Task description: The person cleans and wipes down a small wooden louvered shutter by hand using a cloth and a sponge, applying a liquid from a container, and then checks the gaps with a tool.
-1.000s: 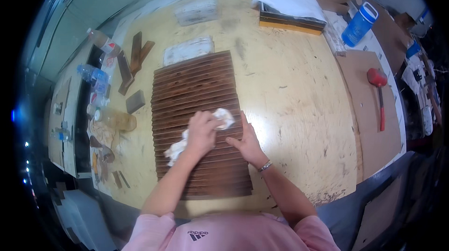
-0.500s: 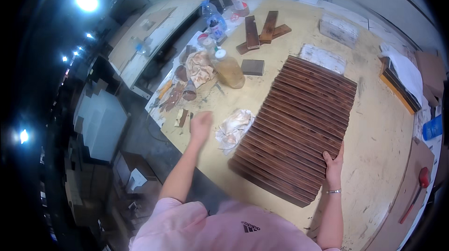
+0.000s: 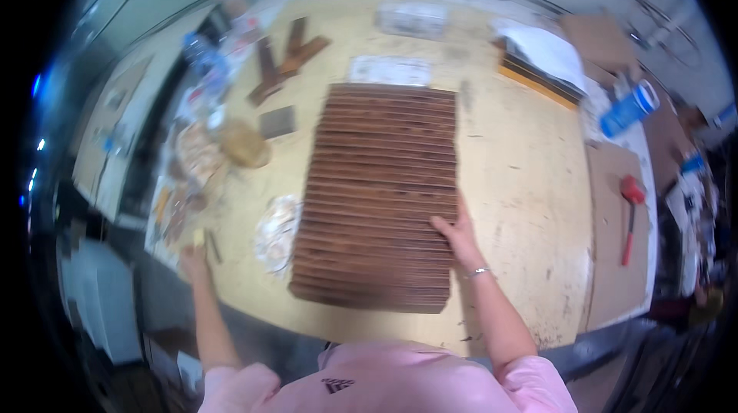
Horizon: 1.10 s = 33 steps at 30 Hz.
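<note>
A dark brown, ribbed wooden panel (image 3: 377,198), or a row of narrow slats side by side, lies in the middle of the table. My right hand (image 3: 459,238) grips its right edge, thumb on top and the other fingers hidden beyond the side. At the table's front left edge is my left hand (image 3: 194,261), blurred, its fingertips against or just beside a small pale yellow block (image 3: 199,238). Whether the fingers close on that block is unclear. A thin dark strip (image 3: 214,247) lies close by. Between this hand and the panel sits a crumpled, stained white cloth (image 3: 277,233).
Left of the panel stand a jar of amber liquid (image 3: 246,144), a stained rag (image 3: 200,153) and a grey block (image 3: 277,122). Brown wood pieces (image 3: 290,55) lie behind. At the right are a red-headed mallet (image 3: 632,191), a blue bottle (image 3: 629,109) and a yellow-edged stack (image 3: 538,74).
My view has swung to the right. The left hand has shifted from the right side of the small block to its near side. My right hand stays on the panel's edge.
</note>
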Each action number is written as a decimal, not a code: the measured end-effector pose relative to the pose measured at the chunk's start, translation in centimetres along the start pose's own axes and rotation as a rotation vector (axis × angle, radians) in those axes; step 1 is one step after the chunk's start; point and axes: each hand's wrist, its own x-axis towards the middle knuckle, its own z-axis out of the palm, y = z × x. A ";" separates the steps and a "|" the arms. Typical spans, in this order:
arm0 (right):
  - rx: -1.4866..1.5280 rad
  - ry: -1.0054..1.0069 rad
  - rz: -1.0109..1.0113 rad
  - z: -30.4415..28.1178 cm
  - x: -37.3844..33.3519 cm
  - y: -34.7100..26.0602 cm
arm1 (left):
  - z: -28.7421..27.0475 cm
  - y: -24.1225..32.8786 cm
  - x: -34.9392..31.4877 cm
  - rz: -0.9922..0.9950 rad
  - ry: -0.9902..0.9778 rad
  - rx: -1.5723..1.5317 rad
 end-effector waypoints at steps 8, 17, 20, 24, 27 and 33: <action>-0.290 0.130 -0.080 -1.1 0.7 3.4 | 2.1 28.7 -11.3 0.395 -0.409 -0.307; -0.397 0.091 -0.052 -1.5 0.3 3.2 | 11.1 47.5 -27.8 1.340 -0.736 -0.256; -0.382 0.099 -0.116 -1.6 0.5 3.8 | 13.2 48.9 -29.3 1.418 -0.733 -0.245; -0.329 0.056 -0.147 -2.1 0.3 1.7 | 14.9 51.3 -31.0 1.480 -0.716 -0.287; -0.343 0.105 -0.183 -1.8 0.4 2.9 | 14.5 52.3 -30.7 1.496 -0.671 -0.277; -0.362 0.100 -0.136 -1.7 0.4 2.9 | 14.8 51.2 -30.6 1.466 -0.633 -0.191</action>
